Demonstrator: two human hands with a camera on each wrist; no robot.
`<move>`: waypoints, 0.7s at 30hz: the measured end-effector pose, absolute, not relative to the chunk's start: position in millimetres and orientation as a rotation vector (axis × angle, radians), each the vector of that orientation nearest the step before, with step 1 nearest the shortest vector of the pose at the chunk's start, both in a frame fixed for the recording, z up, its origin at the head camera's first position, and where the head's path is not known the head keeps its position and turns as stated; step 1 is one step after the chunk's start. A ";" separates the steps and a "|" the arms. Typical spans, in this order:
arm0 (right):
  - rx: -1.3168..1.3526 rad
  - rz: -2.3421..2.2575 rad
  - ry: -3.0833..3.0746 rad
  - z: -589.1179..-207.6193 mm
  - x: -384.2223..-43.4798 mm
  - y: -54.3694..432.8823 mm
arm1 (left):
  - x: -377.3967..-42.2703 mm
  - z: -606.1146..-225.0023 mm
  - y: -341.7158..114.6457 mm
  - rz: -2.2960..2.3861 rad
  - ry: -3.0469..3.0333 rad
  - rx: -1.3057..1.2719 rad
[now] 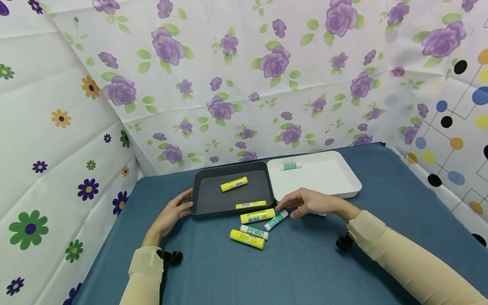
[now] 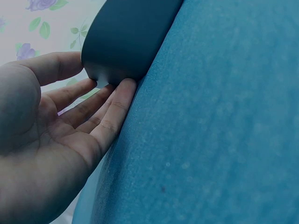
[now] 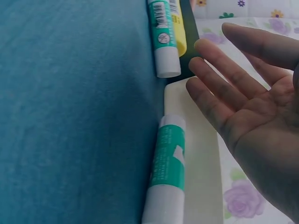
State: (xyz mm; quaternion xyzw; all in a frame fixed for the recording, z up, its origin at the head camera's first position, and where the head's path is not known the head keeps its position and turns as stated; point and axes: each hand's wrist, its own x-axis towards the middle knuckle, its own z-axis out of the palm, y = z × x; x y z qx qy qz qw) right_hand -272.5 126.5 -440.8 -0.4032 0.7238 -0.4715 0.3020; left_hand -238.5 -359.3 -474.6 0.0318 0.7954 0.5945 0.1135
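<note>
My left hand (image 1: 172, 216) touches the left end of the dark grey tray (image 1: 195, 190), its fingertips against the tray's outer wall (image 2: 126, 42). Two yellow glue sticks (image 1: 234, 184) lie in that tray. My right hand (image 1: 310, 201) hovers with extended fingers near the front corner where the two trays meet, holding nothing. Just below its fingertips lies a green-and-white glue stick (image 1: 276, 220). Beside it are a yellow glue stick (image 1: 257, 216), another green-and-white one (image 1: 254, 231) and another yellow one (image 1: 247, 239). In the right wrist view, one more green-and-white glue stick (image 3: 168, 163) lies along the white tray's front wall.
The white tray (image 1: 320, 178) adjoins the dark one on the right and holds one green-and-white glue stick (image 1: 291, 166). A blue cloth (image 1: 289, 271) covers the table. Flowered sheets (image 1: 244, 84) hang behind it, and patterned sheets stand at both sides.
</note>
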 end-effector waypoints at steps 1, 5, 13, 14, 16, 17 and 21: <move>-1.075 -1.244 1.920 -441.9 -272.5 126.6 | -238.2 -474.4 -359.5 1.745 2.334 0.097; -1.089 -1.213 1.944 -446.5 -272.1 127.3 | -237.9 -474.5 -360.2 1.747 2.329 0.101; -1.137 -1.118 2.007 -456.2 -271.5 126.4 | -238.2 -476.5 -359.8 1.750 2.326 0.092; -1.143 -1.111 2.013 -457.2 -271.5 126.4 | -238.3 -476.6 -359.8 1.749 2.327 0.092; -1.153 -1.100 2.025 -457.6 -270.7 126.3 | -238.5 -476.7 -359.8 1.749 2.329 0.092; -1.156 -1.097 2.031 -457.5 -270.1 126.1 | -238.6 -476.8 -359.8 1.748 2.330 0.093; -1.162 -1.079 2.078 -457.5 -266.8 123.6 | -239.0 -477.1 -360.2 1.747 2.334 0.100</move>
